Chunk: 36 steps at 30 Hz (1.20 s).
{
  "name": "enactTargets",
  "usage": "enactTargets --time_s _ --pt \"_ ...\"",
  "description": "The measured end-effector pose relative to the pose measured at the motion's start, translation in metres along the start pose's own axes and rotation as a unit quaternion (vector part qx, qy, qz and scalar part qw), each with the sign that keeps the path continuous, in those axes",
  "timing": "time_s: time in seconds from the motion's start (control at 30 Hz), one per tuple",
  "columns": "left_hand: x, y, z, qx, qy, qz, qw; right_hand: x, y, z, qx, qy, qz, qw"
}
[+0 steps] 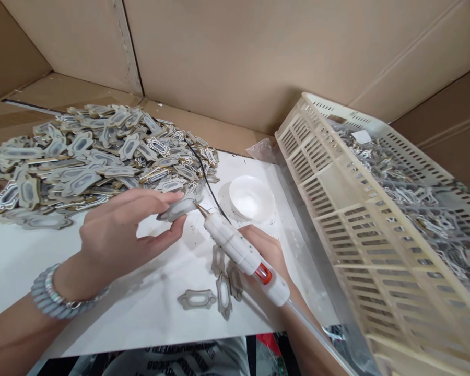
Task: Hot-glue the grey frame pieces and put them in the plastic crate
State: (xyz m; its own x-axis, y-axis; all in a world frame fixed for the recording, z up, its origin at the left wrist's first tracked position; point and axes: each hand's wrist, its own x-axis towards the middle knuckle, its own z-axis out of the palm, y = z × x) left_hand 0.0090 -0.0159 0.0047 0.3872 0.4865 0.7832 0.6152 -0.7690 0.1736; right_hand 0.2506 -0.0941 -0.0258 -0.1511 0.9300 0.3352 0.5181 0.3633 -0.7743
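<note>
Beside the bowl [232, 194], the left hand [119, 232] pinches a light, likely stiff frame piece [179, 209] by its edges; the right hand [270, 251] grips the glue gun [237, 248].

One glue gun [238, 250], one white bowl [251, 197], one crate [337, 209], four loose plaques [197, 299], one held plaque [178, 209], one heap [82, 162] beyond counting.

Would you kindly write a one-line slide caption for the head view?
Left hand holds a grey ornate plaque at the tip of a white glue gun held in the right hand.
</note>
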Motion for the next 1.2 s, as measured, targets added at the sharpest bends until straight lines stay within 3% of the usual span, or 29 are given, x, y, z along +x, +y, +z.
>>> enactTargets --time_s 0.13,0.2,1.2 --pt "0.0029 -0.0023 -0.0040 0.040 -0.002 0.099 0.994 0.0001 0.0005 0.0003 0.006 -0.001 -0.008 1.000" --pt "0.0038 -0.0031 -0.0051 0.042 0.005 0.118 0.992 0.0000 0.0006 0.0003 0.007 0.001 -0.012 1.000" --pt "0.0022 -0.0045 -0.0065 0.069 0.014 0.131 0.989 0.0010 -0.0014 -0.0010 0.002 0.003 -0.001 1.000"
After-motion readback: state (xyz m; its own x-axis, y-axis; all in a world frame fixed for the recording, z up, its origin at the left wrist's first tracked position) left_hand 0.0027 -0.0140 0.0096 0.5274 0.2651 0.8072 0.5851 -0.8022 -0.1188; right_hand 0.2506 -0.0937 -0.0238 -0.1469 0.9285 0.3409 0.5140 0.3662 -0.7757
